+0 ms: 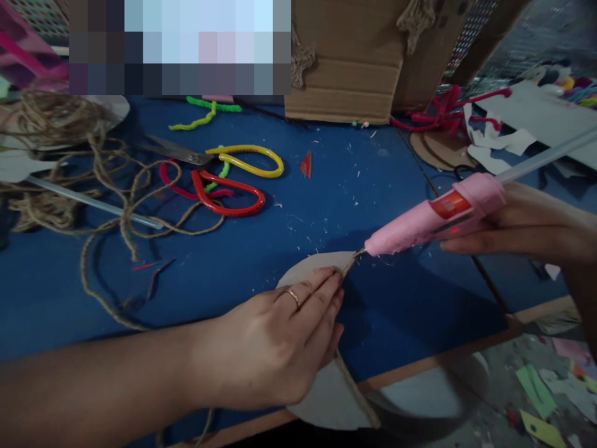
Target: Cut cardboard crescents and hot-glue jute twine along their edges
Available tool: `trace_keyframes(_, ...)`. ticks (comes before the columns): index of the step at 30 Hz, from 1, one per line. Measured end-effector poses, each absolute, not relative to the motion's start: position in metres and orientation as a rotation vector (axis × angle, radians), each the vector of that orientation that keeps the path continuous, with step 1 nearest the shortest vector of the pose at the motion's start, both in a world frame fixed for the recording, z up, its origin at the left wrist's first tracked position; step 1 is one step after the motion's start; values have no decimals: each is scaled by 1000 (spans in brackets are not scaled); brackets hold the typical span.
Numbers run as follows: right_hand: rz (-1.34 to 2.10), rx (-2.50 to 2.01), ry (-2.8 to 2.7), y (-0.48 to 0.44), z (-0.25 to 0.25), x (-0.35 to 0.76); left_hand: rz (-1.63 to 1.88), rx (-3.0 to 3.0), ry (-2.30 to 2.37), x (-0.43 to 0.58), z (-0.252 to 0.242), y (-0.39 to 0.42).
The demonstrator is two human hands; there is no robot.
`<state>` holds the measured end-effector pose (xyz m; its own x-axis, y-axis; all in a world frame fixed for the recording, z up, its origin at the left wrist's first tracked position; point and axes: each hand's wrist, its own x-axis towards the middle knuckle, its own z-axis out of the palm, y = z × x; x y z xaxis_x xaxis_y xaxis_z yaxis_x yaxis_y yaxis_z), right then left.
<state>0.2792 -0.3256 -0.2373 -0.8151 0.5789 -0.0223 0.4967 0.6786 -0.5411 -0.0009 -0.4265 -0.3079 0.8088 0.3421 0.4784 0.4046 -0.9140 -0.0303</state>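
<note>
My right hand (527,224) is wrapped round a pink hot glue gun (415,227), with a clear glue stick (550,152) jutting from its back. A red light glows on its side. The metal nozzle touches or nearly touches the edge of a pale, rounded cardboard piece (333,398). My left hand (284,342), with a ring on one finger, grips that piece across its middle and covers much of it. Twine (347,269) runs along the straight edge, with my fingertips pressed on it near the nozzle. My left thumb is mostly hidden.
Scissors (198,160) with yellow and red handles lie on the blue table (224,267). Loose twine (51,124) and a glue stick (93,200) are at the left. A cardboard box (345,62) stands behind. Paper scraps (536,386) litter the floor beyond the table edge.
</note>
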Motion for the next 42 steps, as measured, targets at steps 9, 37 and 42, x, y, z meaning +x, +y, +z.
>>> trace_keyframes(9, 1015, -858, -2774, -324, -235, 280, -692, -2853, -592, -1, -308, -426)
trace_keyframes(37, 1077, -834, -2777, -323, -233, 284, -703, -2881, -577, -2, -309, -427)
trace_keyframes(42, 1175, -905, -2614, -324, -233, 285, -701, -2842, -599, -1, -307, -425)
